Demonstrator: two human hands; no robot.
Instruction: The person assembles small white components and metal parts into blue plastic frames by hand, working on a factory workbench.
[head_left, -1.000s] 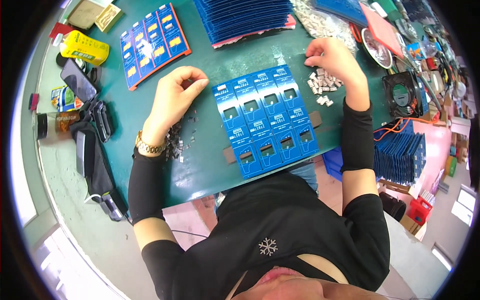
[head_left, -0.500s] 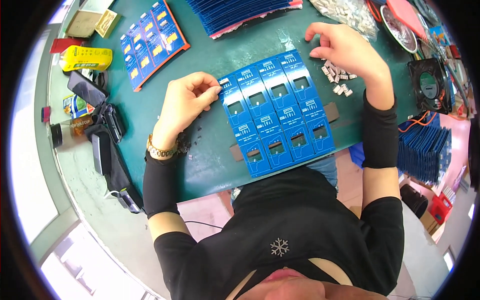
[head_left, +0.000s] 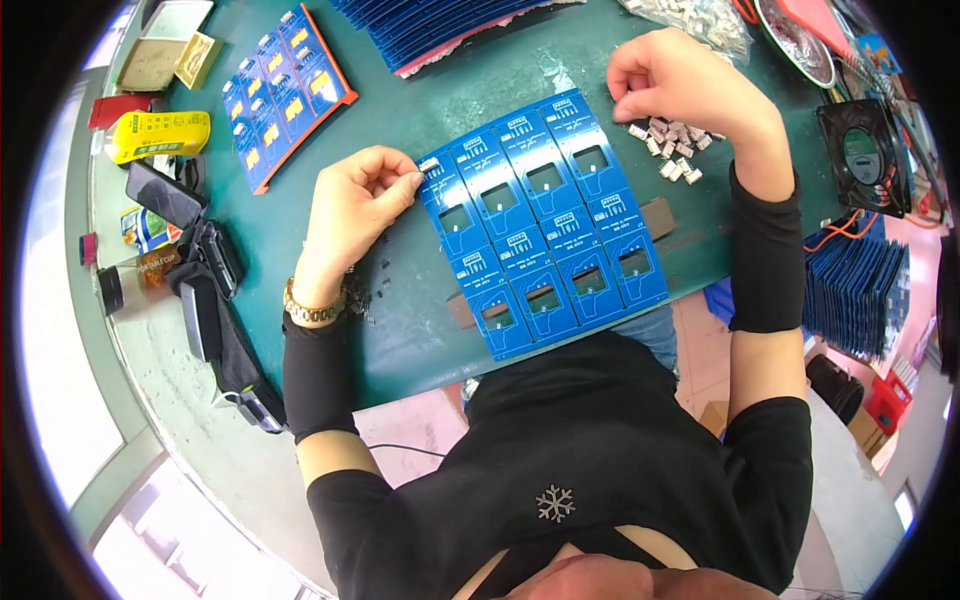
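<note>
Moved since the earlier frames: left hand, formerly clear of the panel, now at its upper-left corner; right hand, spread half a second ago, now curled closer beside the loose connectors. Bearing on the work: one hand attends the panel while the other is at the supply.

Grip, left: thumb and forefinger together, apparently touching the panel's edge; whether a small part is pinched between them cannot be told.

Grip, right: thumb and forefinger nearly together, at the connector pile's edge; whether the tips meet or hold anything cannot be told.

Blue circuit-board panel, one: on the table before the person, two rows of four units with cut-out windows; a single white connector at its upper-left corner.

White connectors, loose pile: right of the panel, below the right hand.

Small dark parts, scattered: beside the left wrist.

Orange-edged panel, one: farther left, bearing white connectors.

Blue boards, stacked: beyond the panel.
</note>
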